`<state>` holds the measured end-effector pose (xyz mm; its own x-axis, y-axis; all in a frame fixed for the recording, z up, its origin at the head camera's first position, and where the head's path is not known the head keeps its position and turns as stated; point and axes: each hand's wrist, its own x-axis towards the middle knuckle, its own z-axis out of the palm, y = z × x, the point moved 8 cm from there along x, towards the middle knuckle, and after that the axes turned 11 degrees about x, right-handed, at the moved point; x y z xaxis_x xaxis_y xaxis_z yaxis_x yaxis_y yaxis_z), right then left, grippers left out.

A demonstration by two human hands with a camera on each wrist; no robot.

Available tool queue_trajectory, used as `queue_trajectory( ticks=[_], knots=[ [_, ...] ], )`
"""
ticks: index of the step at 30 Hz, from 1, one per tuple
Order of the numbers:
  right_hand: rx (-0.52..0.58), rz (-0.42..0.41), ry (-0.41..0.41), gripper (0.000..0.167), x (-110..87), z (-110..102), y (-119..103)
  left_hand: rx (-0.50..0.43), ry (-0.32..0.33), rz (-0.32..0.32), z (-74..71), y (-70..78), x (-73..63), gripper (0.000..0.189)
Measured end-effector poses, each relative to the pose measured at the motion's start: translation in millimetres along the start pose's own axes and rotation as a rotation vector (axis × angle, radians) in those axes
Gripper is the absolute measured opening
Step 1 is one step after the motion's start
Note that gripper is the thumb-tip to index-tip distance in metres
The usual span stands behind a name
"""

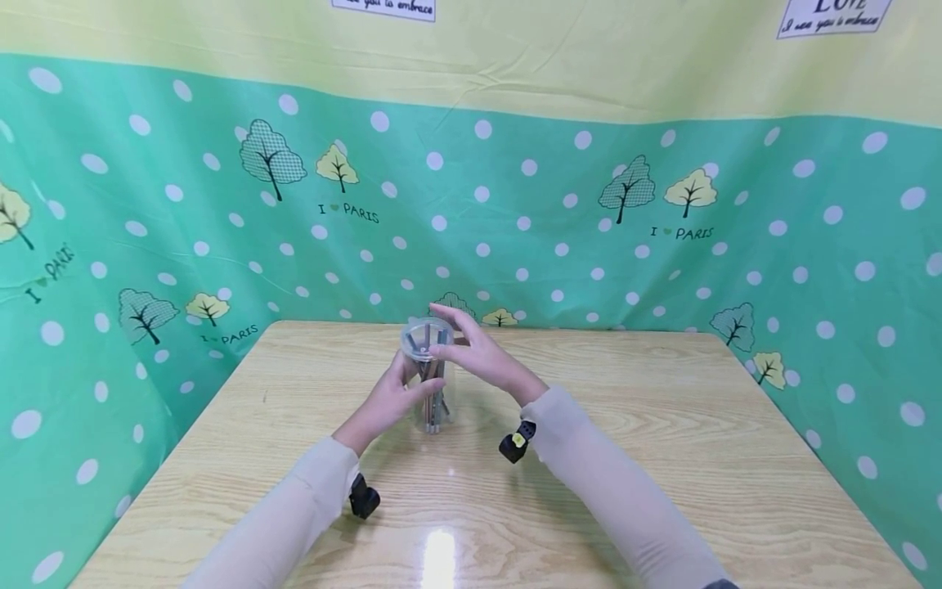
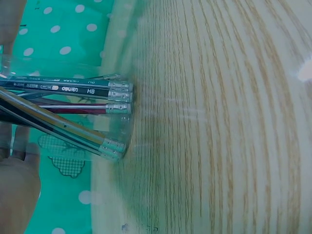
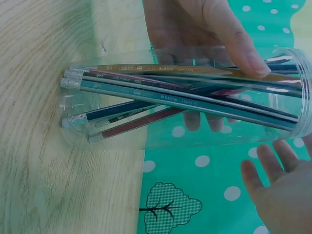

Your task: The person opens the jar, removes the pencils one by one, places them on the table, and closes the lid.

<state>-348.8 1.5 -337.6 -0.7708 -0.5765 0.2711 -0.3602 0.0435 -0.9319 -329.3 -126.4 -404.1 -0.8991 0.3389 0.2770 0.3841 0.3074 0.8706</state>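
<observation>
A tall clear plastic jar (image 1: pixel 450 401) stands upright with its base close over the wooden table. Inside it several pencils (image 3: pixel 185 100) lean across each other, eraser ends down; dark green, black, maroon and gold ones show in the left wrist view. My left hand (image 1: pixel 386 401) grips the jar's side, thumb across the front and fingers behind it. At the jar's round top (image 1: pixel 427 356) is my right hand (image 1: pixel 478 356), thumb and fingers spread apart around the rim. In the right wrist view its extended fingers show a gap from the jar wall.
The wooden table (image 1: pixel 625 417) reaches back to a green dotted cloth (image 1: pixel 515 196) with printed trees. A small black camera is strapped to each wrist, the left camera (image 1: pixel 364 497) and the right camera (image 1: pixel 515 444) both hanging near the tabletop.
</observation>
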Motion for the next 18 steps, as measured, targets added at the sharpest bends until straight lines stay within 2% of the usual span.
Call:
queue_trajectory(
  ticks=[8, 12, 18],
  knots=[
    [-0.208, 0.003, 0.274, 0.078, -9.5, -6.4, -8.5, -0.035, -0.01, 0.015, 0.6, 1.4, -0.3, 0.084],
    [-0.277, -0.047, 0.336, 0.08, -13.6, -3.2, -15.9, -0.022, -0.011, 0.02, 0.5, 0.9, -0.1, 0.081],
    [-0.453, -0.099, 0.397, 0.074, -18.2, 3.0, -24.4, -0.006, -0.015, 0.009, 0.3, -1.1, -1.2, 0.081]
  ],
)
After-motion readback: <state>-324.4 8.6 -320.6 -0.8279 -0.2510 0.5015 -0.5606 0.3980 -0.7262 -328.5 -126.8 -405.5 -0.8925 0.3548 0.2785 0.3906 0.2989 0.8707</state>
